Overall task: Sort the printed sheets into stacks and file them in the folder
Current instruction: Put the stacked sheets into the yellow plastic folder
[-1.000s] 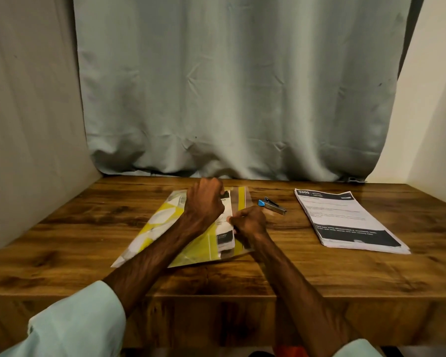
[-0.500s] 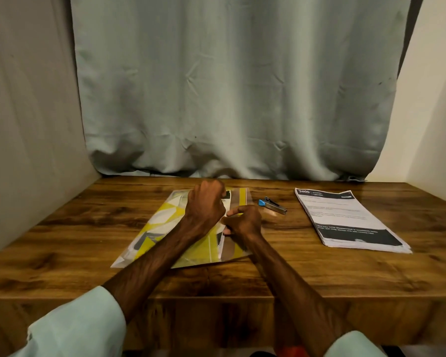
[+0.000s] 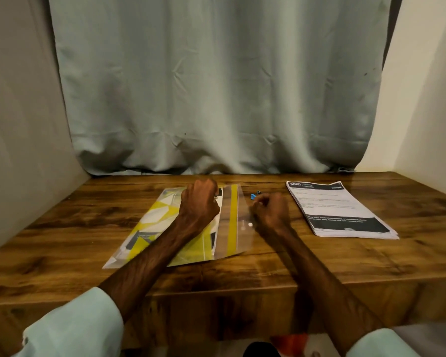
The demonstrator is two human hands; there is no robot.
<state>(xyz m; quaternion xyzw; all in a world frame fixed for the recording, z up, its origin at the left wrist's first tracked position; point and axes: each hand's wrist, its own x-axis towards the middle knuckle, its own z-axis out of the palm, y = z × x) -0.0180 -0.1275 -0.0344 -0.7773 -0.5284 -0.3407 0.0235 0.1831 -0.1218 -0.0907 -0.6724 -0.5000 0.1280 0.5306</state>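
Observation:
A clear plastic folder (image 3: pixel 150 235) with a yellow and white pattern lies flat at the table's middle. Its transparent flap (image 3: pixel 238 222), with a yellow stripe, is spread out to the right. My left hand (image 3: pixel 200 204) rests as a fist on the folder's far end, fingers curled on the top edge of the white printed sheets (image 3: pixel 215 228) inside. My right hand (image 3: pixel 269 211) is curled over a small stapler (image 3: pixel 254 195) just right of the flap; only its blue end shows. A stack of printed sheets (image 3: pixel 337 210) lies at the right.
The wooden table (image 3: pixel 62 228) is closed in by a grey curtain at the back and pale walls on both sides. Its front edge runs just below my forearms.
My right hand has left the sheets in the folder and moved right onto the stapler. The flap now lies uncovered. My left hand has stayed at the folder's far end.

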